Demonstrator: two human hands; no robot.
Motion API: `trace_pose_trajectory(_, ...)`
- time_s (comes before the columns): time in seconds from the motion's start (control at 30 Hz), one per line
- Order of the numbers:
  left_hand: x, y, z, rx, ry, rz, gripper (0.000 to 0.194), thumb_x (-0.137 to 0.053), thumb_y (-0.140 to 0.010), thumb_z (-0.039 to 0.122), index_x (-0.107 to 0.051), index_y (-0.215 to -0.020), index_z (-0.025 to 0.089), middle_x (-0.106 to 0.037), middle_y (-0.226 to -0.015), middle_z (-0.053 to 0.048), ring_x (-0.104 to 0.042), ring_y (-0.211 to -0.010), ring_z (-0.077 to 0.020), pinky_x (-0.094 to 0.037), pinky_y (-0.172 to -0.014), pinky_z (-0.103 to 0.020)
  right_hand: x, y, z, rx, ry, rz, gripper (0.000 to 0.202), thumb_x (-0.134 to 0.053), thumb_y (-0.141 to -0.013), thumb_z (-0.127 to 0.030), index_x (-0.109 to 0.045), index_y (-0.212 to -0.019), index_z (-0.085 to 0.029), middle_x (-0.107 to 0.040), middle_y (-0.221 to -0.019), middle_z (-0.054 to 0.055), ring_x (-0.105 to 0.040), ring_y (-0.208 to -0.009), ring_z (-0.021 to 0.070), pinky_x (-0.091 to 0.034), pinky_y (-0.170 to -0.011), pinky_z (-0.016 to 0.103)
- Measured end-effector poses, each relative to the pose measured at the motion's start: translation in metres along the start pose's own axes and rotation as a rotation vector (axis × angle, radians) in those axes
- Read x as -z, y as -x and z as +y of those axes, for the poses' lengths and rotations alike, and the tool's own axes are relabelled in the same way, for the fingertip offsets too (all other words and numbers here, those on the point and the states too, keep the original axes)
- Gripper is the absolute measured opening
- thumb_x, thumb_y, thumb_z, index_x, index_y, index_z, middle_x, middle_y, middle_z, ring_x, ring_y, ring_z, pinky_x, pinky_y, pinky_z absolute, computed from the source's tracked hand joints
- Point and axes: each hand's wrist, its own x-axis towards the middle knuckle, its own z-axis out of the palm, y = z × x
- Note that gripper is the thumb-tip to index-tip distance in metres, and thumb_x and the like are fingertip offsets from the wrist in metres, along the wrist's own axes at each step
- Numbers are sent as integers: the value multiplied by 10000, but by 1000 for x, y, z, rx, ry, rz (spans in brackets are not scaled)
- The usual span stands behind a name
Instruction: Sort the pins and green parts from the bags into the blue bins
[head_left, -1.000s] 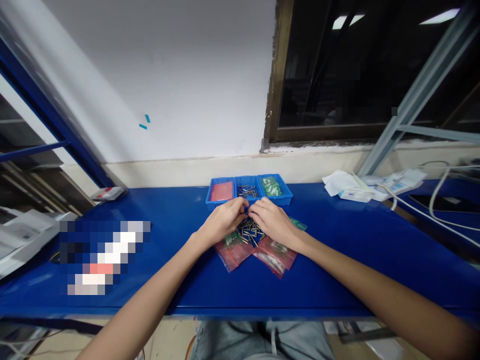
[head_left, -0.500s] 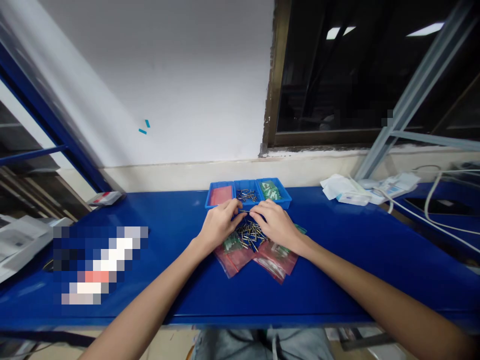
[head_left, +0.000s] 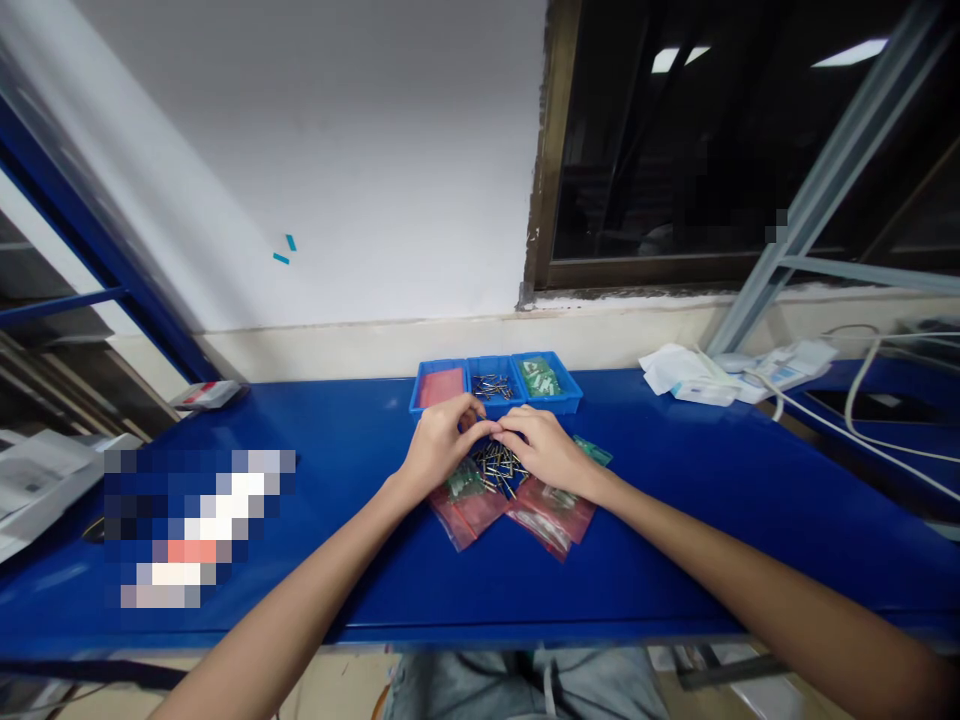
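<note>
My left hand (head_left: 446, 440) and my right hand (head_left: 546, 450) meet at the fingertips above a loose pile of thin metal pins (head_left: 499, 468). Both are closed in a pinch. Half a second ago a slim pin showed between them; now the fingers mostly cover it. Below my left hand lies a red plastic bag (head_left: 474, 515) with a green-looking packet on it. Another red bag (head_left: 566, 518), holding small pale pieces, lies under my right wrist. Just beyond my hands stand joined blue bins: the left with a red sheet or bag (head_left: 441, 386), the middle with pins (head_left: 493, 387), the right with green-and-white packets (head_left: 540, 377).
All this lies on a blue tabletop (head_left: 637, 560) against a wall. White papers and packets (head_left: 686, 376) lie back right, beside white cables (head_left: 855, 425) and a dark flat object. White boxes (head_left: 52, 485) sit at the left edge; a blurred-out patch covers something nearby.
My fingertips have come together, and the pin seen between them earlier is now mostly covered. The pile, bags and bins stay where they were; the view has shifted slightly.
</note>
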Motion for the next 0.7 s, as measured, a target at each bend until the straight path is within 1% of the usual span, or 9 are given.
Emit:
trace_pose_trajectory(0.1, 0, -2, 4, 66, 113, 12, 234, -666, -880, 358, -638, -790, 143, -641, -661, 6, -573, -595, -108, -434, -570, -210, -1, 0, 0, -25, -40, 13, 232, -517, -983, -196, -700, -843, -169, -651, -774, 24, -563, -752, 155, -375, -705, 270)
trace_pose_trajectory(0.17, 1, -4, 5, 95, 161, 6, 238, -696, -852, 358, -651, -766, 141, -664, -670, -5, -590, -608, -114, -449, -576, -213, -2, -1, 1, -35, -64, 14, 248, -507, -987, -199, -705, -839, -175, -653, -762, 17, -560, -729, 148, -371, -692, 265)
trace_pose_trajectory(0.33, 5, -6, 3, 141, 261, -43, 184, -693, -847, 325, -701, -801, 147, -720, -725, -26, -648, -651, -136, -509, -631, -240, 0, -1, 0, -35, -91, 18, 226, -545, -966, -203, -706, -809, -179, -650, -741, 9, -560, -724, 148, -369, -679, 260)
trace_pose_trajectory(0.5, 6, -7, 1, 191, 347, -59, 157, -644, -876, 272, -708, -829, 136, -711, -707, -32, -643, -625, -134, -528, -617, -248, 5, -3, -4, -35, -121, 48, 231, -540, -960, -194, -694, -789, -183, -655, -728, -4, -565, -703, 142, -379, -676, 258)
trace_pose_trajectory(0.53, 5, -7, 1, 189, 342, -56, 161, -627, -890, 268, -704, -842, 135, -713, -723, -36, -645, -626, -133, -528, -616, -248, 5, -3, -4, -46, -132, 53, 227, -540, -957, -184, -690, -787, -183, -665, -737, -5, -573, -704, 141, -385, -682, 258)
trace_pose_trajectory(0.6, 5, -6, 0, 158, 286, -32, 154, -607, -909, 263, -695, -938, 140, -720, -789, -42, -643, -628, -124, -521, -611, -246, 5, -4, -4, -71, -158, 69, 214, -540, -946, -156, -682, -787, -181, -693, -773, -2, -600, -726, 142, -401, -704, 259)
trace_pose_trajectory(0.7, 3, -4, 0, 28, 99, -8, 213, -617, -915, 252, -655, -1107, 168, -714, -893, -41, -642, -695, -124, -519, -661, -259, 3, -3, -3, -96, -175, 95, 199, -542, -932, -120, -674, -793, -174, -718, -827, 10, -631, -775, 149, -417, -740, 265)
